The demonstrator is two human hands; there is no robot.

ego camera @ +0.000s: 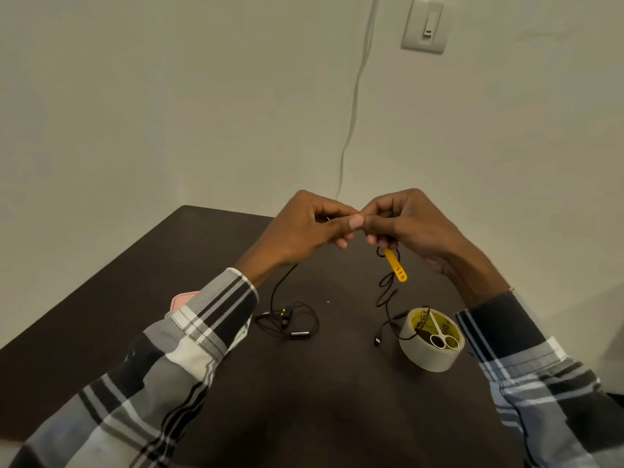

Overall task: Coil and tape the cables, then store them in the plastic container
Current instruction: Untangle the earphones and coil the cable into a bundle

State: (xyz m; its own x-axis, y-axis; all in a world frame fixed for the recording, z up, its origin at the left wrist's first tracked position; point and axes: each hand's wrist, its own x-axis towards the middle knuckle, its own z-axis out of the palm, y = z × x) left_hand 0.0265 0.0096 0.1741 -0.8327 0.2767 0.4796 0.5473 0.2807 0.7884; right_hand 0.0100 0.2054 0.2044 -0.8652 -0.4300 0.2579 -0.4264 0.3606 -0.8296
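Above the dark matte worktop (189, 285), left hand (304, 228) and right hand (412, 228) pinch a thin black cable (388, 292) with a yellow tab. Right, small scissors (439, 332) lie on a tape roll (429, 342); black earphones (290, 322) lie left.

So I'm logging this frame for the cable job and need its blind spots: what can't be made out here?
- Pink object, head view: mostly hidden behind the left sleeve; whether it is the container is unclear.
- Black cable: where the left hand and right hand meet, fingers cover it.
- Tape roll print: too small.
- Scissors blades: partly inside the roll.
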